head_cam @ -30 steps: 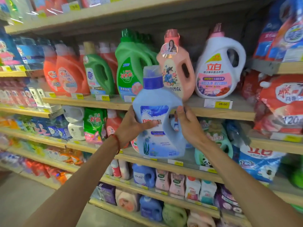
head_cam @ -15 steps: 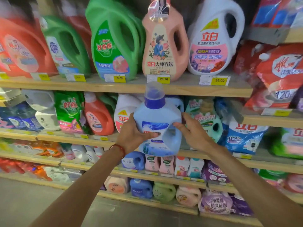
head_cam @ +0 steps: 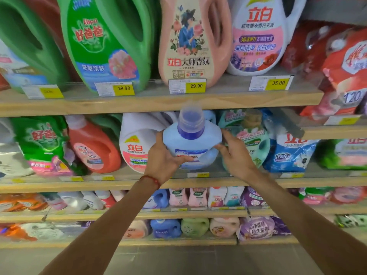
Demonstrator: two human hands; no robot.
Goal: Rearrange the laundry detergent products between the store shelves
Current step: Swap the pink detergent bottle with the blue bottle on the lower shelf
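A light blue detergent bottle with a darker blue neck and a clear cap sits between both my hands at the middle shelf. My left hand grips its left side with the thumb across the label. My right hand holds its right side with curled fingers. The bottle stands between a white detergent bottle on its left and a teal refill pouch on its right. Its cap reaches just under the upper shelf's edge. Its base is hidden by my hands.
The upper shelf carries a green bottle, a pink bottle and a white jug with yellow price tags. An orange bottle and green pouch stand at left. Blue and red bags fill the right. Lower shelves hold small bottles.
Both hands have carried the blue bottle lower and deeper into the middle shelf, between the white bottle and the teal pouch. The view has moved closer to the shelves.
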